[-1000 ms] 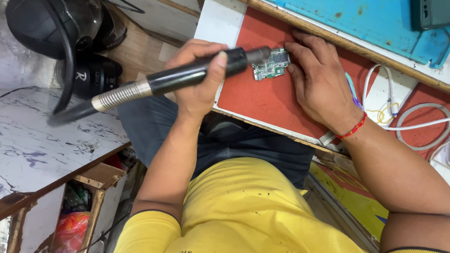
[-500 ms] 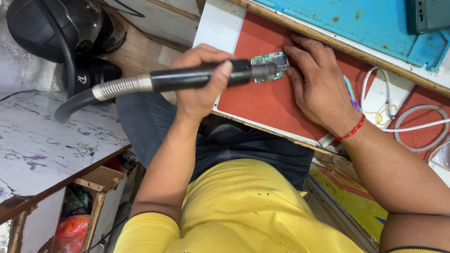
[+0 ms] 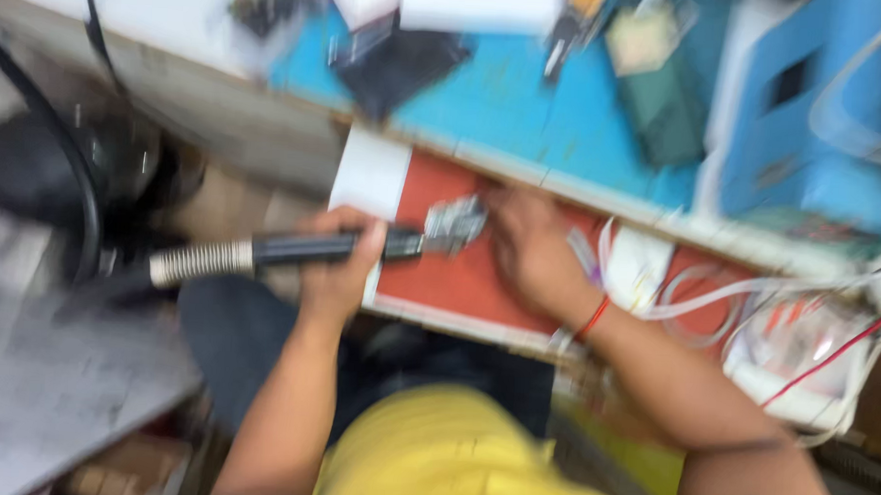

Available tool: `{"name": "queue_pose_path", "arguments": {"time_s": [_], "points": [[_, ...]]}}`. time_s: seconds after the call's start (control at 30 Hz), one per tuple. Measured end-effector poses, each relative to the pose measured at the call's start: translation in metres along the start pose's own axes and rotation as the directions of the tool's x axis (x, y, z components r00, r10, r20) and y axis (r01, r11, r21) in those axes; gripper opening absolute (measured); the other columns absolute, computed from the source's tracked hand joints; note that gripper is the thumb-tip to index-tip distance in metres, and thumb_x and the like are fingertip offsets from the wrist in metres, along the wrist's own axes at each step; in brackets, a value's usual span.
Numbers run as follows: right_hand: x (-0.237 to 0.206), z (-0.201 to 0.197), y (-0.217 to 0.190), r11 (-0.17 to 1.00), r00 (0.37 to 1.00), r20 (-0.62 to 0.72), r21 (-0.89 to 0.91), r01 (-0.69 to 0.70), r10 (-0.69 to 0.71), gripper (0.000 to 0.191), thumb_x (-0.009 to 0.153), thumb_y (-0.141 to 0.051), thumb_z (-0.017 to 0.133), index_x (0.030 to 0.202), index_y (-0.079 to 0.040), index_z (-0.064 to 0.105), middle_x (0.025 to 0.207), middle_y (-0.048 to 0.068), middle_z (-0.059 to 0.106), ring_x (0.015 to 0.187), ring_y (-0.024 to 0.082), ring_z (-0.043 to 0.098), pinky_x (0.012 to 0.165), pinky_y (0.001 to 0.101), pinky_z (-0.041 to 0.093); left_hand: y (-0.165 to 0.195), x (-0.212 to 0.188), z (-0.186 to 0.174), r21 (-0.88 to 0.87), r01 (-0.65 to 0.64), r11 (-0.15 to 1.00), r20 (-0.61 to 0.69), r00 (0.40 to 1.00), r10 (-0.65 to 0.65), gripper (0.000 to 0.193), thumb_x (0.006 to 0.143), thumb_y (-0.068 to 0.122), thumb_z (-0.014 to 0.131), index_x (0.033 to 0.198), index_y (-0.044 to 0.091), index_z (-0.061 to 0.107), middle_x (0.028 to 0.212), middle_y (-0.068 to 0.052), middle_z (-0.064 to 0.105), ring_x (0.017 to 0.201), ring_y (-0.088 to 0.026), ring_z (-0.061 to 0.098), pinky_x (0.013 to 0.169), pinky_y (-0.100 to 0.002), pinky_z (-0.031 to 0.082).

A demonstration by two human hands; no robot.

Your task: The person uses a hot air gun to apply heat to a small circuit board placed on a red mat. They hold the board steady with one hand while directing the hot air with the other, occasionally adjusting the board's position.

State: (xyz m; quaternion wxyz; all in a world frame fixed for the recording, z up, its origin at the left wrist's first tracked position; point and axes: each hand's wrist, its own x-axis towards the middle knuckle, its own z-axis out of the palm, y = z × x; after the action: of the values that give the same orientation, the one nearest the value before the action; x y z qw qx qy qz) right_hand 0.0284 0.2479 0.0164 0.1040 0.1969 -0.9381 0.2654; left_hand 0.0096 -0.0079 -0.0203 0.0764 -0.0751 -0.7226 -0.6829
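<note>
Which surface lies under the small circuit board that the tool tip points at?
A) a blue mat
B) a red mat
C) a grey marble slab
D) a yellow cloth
B: the small circuit board lies on the red mat, with the black tool held in the left hand pointing at it.

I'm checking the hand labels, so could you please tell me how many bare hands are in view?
2. The left hand grips the black cylindrical hot-air handpiece over the red rubber work mat. The right hand rests on that mat, beside the small circuit board. None seems hidden.
</note>
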Motion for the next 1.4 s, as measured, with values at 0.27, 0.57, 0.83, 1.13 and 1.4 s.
{"name": "queue_pose_path", "arguments": {"time_s": [0.27,0.57,0.83,1.13,1.4], "points": [[0.008,-0.016,-0.014,0.99,0.991,0.068,0.074,-0.118,0.113,0.038,0.093,-0.011,0.067,0.129,-0.003,0.063,0.132,0.02,0.06,0.121,0.041,0.057,0.102,0.0467,0.047,0.008,0.002,0.003,-0.219,-0.017,0.976,0.005,1.0,0.019,0.015,0.092,0.015,0.072,0.096,0.0,0.071,0.094,-0.007,0.074,0.086,-0.013,0.068,0.081,-0.028,0.054],[0.006,-0.009,-0.008,0.997,0.996,0.066,0.047,-0.066,0.063,0.04,0.092,-0.008,0.066,0.131,-0.001,0.062,0.136,0.019,0.059,0.125,0.04,0.056,0.106,0.0458,0.046,0.011,0.004,0.002,-0.091,-0.157,0.983,0.046,0.986,0.161,0.015,0.092,0.014,0.075,0.097,0.0,0.072,0.094,-0.01,0.074,0.088,-0.018,0.071,0.084,-0.031,0.055],[0.006,-0.007,-0.01,0.997,0.995,0.072,0.029,-0.067,0.065,0.038,0.094,-0.008,0.067,0.131,0.0,0.063,0.136,0.02,0.059,0.123,0.042,0.056,0.105,0.0463,0.047,0.021,0.008,0.0,-0.055,-0.195,0.979,0.123,0.972,0.2,0.017,0.091,0.018,0.075,0.095,0.001,0.073,0.093,-0.009,0.075,0.086,-0.017,0.073,0.081,-0.03,0.057],[-0.003,-0.001,-0.008,0.999,0.994,0.101,0.043,-0.034,0.03,0.038,0.098,-0.005,0.068,0.135,0.0,0.062,0.142,0.021,0.057,0.127,0.042,0.054,0.109,0.0468,0.047,0.01,-0.005,-0.002,-0.013,-0.148,0.989,-0.04,0.988,0.148,0.016,0.096,0.016,0.075,0.095,0.001,0.07,0.092,-0.008,0.072,0.085,-0.017,0.068,0.078,-0.029,0.054],[0.0,-0.004,-0.01,0.998,0.993,0.111,0.041,-0.042,0.037,0.039,0.098,-0.005,0.069,0.136,-0.001,0.061,0.142,0.021,0.056,0.127,0.042,0.054,0.108,0.0467,0.047,0.015,0.001,0.0,-0.098,-0.037,0.995,-0.084,0.996,0.028,0.018,0.096,0.018,0.076,0.099,0.001,0.072,0.094,-0.008,0.073,0.084,-0.014,0.068,0.079,-0.028,0.055]]}}
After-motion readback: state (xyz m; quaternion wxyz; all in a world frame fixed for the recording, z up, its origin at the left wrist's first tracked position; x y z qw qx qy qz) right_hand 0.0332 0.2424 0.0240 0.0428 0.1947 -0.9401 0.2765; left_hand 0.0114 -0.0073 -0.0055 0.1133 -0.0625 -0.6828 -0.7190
